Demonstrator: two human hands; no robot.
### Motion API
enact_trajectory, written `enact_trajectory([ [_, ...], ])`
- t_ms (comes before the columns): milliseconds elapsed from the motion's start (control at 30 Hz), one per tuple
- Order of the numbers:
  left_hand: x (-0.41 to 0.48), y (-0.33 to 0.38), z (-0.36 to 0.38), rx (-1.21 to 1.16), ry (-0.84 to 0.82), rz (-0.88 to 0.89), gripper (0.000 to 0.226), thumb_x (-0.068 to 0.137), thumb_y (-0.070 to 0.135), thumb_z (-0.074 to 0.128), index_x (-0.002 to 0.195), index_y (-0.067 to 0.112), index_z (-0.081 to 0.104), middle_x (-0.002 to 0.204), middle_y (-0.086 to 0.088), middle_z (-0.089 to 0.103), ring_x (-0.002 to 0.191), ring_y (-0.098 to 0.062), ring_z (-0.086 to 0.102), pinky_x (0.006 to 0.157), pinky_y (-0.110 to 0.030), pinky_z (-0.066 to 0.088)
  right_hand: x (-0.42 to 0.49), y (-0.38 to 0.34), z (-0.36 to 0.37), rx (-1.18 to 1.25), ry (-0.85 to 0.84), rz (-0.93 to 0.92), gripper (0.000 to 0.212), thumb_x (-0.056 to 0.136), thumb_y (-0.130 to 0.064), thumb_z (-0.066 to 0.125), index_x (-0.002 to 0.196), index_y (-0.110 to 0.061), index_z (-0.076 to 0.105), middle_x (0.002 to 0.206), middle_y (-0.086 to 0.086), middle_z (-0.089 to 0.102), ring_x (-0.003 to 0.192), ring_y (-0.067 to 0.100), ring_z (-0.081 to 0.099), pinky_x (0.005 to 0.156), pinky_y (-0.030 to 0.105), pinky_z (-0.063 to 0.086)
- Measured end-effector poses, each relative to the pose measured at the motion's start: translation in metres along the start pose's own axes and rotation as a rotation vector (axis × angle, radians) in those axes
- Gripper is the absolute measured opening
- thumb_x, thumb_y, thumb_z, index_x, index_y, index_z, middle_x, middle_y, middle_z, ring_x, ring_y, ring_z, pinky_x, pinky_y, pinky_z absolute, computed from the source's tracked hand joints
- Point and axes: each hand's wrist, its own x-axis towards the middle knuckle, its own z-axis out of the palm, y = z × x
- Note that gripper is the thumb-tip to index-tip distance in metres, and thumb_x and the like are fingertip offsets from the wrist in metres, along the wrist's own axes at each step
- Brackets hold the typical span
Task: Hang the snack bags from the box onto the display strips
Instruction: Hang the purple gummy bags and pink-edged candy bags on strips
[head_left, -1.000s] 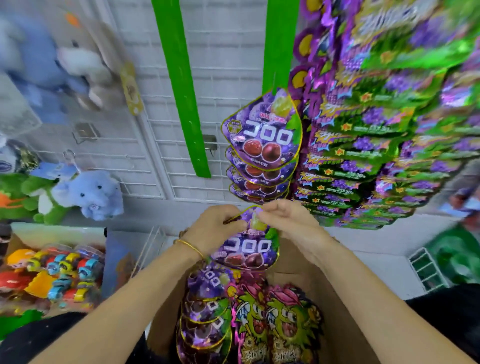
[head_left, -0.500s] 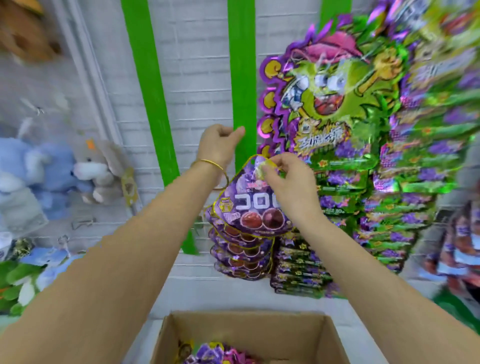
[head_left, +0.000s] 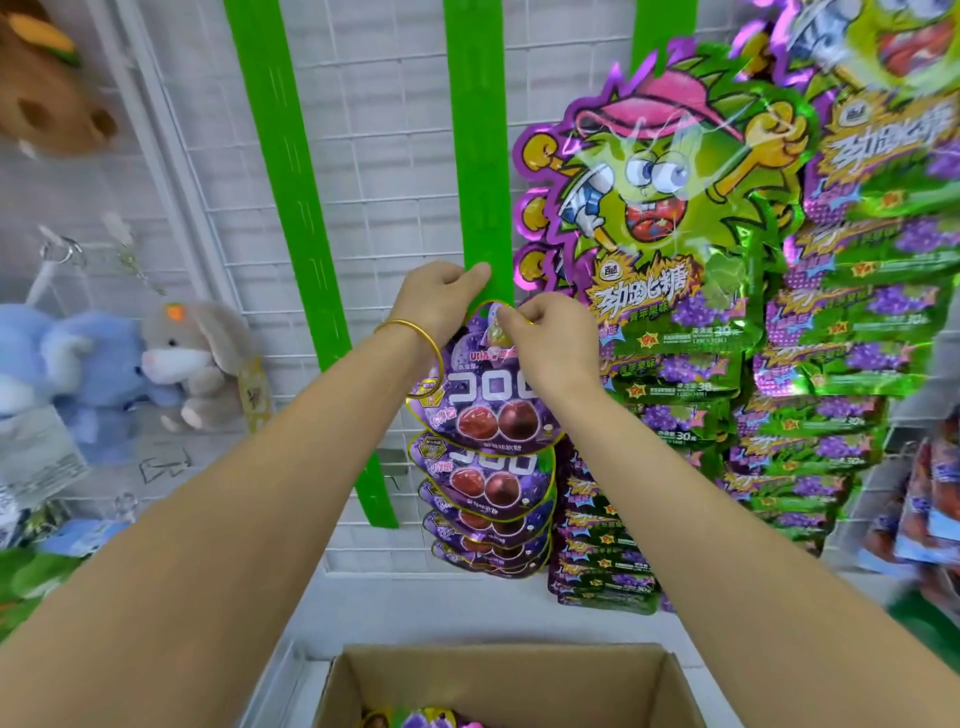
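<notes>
Now left grip (head_left: 436, 304) pinches middle strip (head_left: 475, 156) of three, right grip (head_left: 553, 338) pinches one purple bag (head_left: 488, 405).

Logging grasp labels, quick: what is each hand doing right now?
Left hand: pinches the middle green strip.
Right hand: pinches the top of the purple snack bag.

"UHA": purple bag (head_left: 483, 410) ("30": green bag (head_left: 670, 234))
</notes>
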Motion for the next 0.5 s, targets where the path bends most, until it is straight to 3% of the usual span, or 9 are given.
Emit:
enact_trajectory([
  [167, -0.002, 0.001, -0.001, -0.014, -0.011, -0.007, 0.023, 0.09, 0.034, 0.054, 0.082, 0.013, 0.052, 0.071, -0.011, 0.043, 0.068, -0.019, 0.039, 0.068, -0.029, 0.036, 0.0, 0.003, 0.003, -0.021, 0.017, 0.019, 0.053, 0.089, -0.029, 0.057, 0.045, -0.015, 0.03, 0.045, 0.002, 0.027, 0.046, 0.02, 0.025, 0.051, 0.031, 0.023],
  [267, -0.003, 0.0, -0.002, -0.012, -0.011, -0.001, 0.024, 0.09, 0.035, 0.054, 0.084, 0.013, 0.052, 0.078, -0.013, 0.045, 0.073, -0.019, 0.041, 0.069, -0.028, 0.035, -0.001, -0.001, 0.002, -0.013, 0.047, 0.032, 0.055, 0.09, -0.028, 0.057, 0.044, -0.015, 0.029, 0.043, 0.001, 0.027, 0.044, 0.019, 0.026, 0.051, 0.031, 0.028],
  [400, -0.002, -0.001, -0.005, -0.046, -0.026, -0.021, 0.028, 0.088, 0.037, 0.056, 0.089, 0.01, 0.059, 0.08, -0.014, 0.051, 0.074, -0.019, 0.046, 0.07, -0.03, 0.039, -0.001, -0.006, 0.001, 0.002, 0.09, 0.047, 0.055, 0.09, -0.028, 0.057, 0.045, -0.016, 0.028, 0.044, 0.001, 0.027, 0.045, 0.021, 0.028, 0.06, 0.034, 0.046],
  [500, -0.003, 0.0, -0.006, -0.042, -0.033, -0.032, 0.03, 0.088, 0.038, 0.056, 0.089, 0.009, 0.06, 0.08, -0.015, 0.053, 0.073, -0.02, 0.048, 0.07, -0.031, 0.04, -0.001, -0.007, 0.001, -0.011, 0.09, 0.073, 0.055, 0.089, -0.027, 0.056, 0.043, -0.016, 0.028, 0.044, 0.001, 0.026, 0.046, 0.022, 0.028, 0.057, 0.033, 0.044],
])
